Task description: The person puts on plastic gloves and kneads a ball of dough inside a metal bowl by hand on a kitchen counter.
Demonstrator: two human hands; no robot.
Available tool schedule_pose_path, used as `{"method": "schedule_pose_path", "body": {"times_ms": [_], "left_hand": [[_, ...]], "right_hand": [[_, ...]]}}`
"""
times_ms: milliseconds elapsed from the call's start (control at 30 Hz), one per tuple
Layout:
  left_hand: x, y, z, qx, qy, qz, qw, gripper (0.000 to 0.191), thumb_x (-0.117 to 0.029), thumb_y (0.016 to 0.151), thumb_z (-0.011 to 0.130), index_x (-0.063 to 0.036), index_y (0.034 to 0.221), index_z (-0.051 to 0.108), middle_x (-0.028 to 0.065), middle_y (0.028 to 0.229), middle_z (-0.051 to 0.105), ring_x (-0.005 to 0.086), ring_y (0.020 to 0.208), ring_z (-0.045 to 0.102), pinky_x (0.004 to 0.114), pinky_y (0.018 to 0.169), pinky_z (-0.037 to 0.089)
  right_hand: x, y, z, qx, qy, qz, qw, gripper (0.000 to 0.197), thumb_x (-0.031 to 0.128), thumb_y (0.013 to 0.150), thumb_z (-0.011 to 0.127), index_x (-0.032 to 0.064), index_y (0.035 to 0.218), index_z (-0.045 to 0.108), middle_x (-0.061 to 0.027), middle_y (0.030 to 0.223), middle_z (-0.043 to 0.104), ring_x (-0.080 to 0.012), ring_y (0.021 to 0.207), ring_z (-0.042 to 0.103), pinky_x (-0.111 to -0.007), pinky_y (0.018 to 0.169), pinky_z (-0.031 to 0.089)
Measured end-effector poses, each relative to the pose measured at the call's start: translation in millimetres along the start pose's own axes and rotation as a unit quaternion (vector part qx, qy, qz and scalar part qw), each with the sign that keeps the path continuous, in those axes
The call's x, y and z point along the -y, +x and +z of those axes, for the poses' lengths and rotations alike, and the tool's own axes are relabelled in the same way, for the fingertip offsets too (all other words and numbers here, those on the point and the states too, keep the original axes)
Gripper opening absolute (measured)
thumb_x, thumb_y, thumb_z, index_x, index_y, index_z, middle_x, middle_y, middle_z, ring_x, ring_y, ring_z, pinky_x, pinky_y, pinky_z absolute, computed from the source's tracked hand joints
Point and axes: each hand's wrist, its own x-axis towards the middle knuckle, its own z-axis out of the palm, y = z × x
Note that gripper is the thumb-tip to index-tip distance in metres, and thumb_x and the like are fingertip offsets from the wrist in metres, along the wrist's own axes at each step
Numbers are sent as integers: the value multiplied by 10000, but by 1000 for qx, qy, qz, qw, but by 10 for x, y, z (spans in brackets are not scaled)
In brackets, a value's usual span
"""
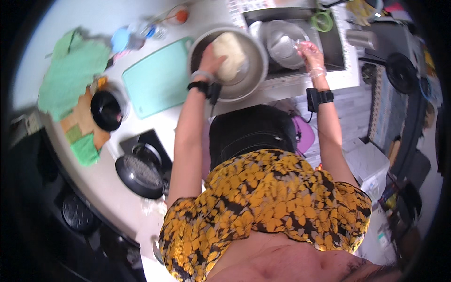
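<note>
A large metal bowl (255,75) sits on the counter with a pale lump of dough (230,56) in it. My left hand (211,61) is inside the bowl, its fingers resting on the left side of the dough. Over the right side of the sink (333,56), my right hand (312,56) wears a clear plastic glove, its fingertips pinched together on a bit of clear plastic. Beneath that hand a round metal basin (285,44) lies in the sink. Just left of the bowl lies a light green cutting board (156,77).
Further left are green cloths (72,70) and a black bowl (106,110). A dark frying pan (139,174) lies near my left elbow. A green ring-shaped item (321,21) is at the sink's back right, and a metal cylinder (362,38) stands beyond its right edge.
</note>
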Motion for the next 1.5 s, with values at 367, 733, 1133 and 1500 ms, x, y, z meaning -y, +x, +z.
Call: {"method": "schedule_pose_path", "body": {"times_ms": [367,733,1133,1500], "left_hand": [[170,-148,-400,32,-69,-19,997,817,-122,802,777,58,1452,315,213,1409,473,295,1304,471,360,1112,371],[-3,-293,-673,41,-96,-50,993,781,-49,840,732,23,1479,289,187,1422,455,274,1310,455,360,1118,354],[345,-284,-778,14,-94,-46,994,765,-83,820,766,-8,1454,345,124,1379,514,219,1235,520,343,1074,404],[6,-507,-740,2,-196,-30,980,759,2,716,800,-65,1363,409,86,1272,548,213,1198,528,356,1041,430]], "right_hand": [[1088,172,-1945,-298,-159,-140,931,194,152,895,667,5,1003,733,-18,873,707,-80,751,628,-247,675,519],[2307,798,-2481,-348,-651,-71,671,332,340,915,537,191,1162,701,-148,1242,638,-353,1157,606,-433,990,483],[1354,456,-1601,29,-516,58,854,310,203,942,600,62,1213,652,-58,967,706,-143,852,661,-268,725,516],[-231,-383,1758,293,-307,-210,881,423,303,1023,480,19,1322,576,-131,1283,624,-249,1185,585,-340,1077,386]]}}
